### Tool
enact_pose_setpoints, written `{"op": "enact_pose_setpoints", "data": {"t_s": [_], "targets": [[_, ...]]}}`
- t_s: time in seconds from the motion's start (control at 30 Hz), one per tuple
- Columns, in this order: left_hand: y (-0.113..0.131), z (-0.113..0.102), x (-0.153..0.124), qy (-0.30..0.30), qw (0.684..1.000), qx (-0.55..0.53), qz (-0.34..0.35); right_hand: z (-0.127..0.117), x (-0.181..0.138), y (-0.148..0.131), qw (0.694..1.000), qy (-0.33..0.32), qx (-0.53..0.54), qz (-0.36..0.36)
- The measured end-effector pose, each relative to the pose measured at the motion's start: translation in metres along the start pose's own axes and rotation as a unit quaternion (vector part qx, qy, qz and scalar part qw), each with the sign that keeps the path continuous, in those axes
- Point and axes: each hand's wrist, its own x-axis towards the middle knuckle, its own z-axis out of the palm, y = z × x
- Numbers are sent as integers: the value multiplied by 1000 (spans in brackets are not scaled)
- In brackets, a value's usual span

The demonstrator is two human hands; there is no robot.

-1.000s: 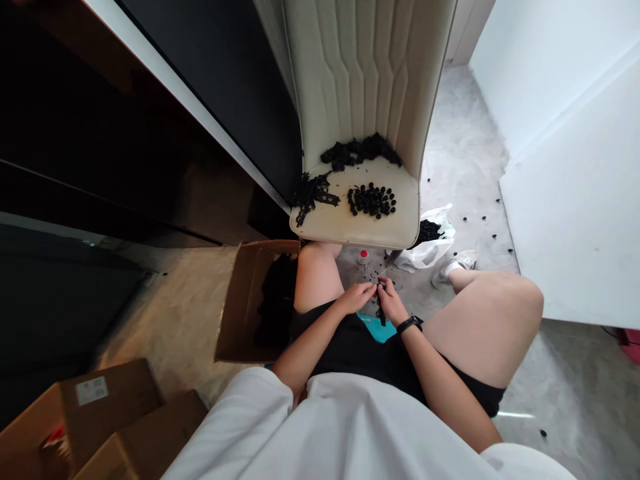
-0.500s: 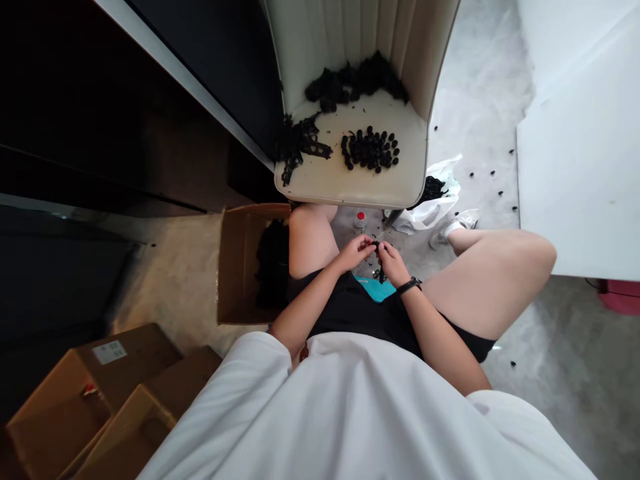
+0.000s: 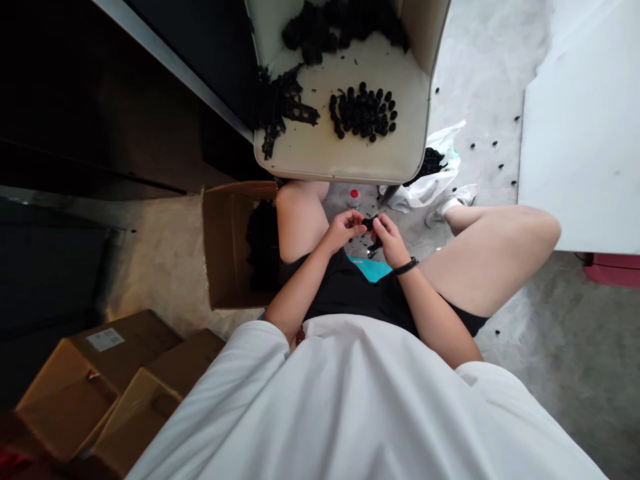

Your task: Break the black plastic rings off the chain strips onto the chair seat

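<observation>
I sit with my knees apart and both hands together between them. My left hand (image 3: 341,230) and my right hand (image 3: 389,240) pinch a small black plastic part (image 3: 370,225) from either side; a thin black strip hangs below it. A black band sits on my right wrist. In front of my knees stands a cream chair seat (image 3: 320,157). On it lie a cluster of small black round pieces (image 3: 363,112), a tangle of black plastic frames (image 3: 280,107) at its left edge, and a larger black heap (image 3: 340,23) at the back.
An open cardboard box (image 3: 225,247) with dark parts stands by my left knee. Closed cardboard boxes (image 3: 100,380) sit at lower left. A white bag (image 3: 433,177) of black pieces lies under the chair. Loose black pieces dot the grey floor. A white panel (image 3: 580,133) stands right.
The view has tilted down, so the chair seat sits higher in the picture. My hands stay together on the black part and have lifted slightly toward the chair.
</observation>
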Motion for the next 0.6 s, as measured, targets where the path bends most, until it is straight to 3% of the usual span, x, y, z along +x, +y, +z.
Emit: {"op": "enact_pose_setpoints", "data": {"t_s": [0.13,0.23,0.43,0.6], "targets": [[1,-1,0,-23,1000,2,-15,3,-1,-2,999,-22,32,11],[3,-1,0,-36,999,0,-18,2,-2,-6,999,-45,-2,0],[6,-1,-2,-65,997,49,11,1,-4,-12,991,12,-107,-76],[5,0,-4,-134,983,124,22,1,-2,-3,981,3,-172,-94]]}}
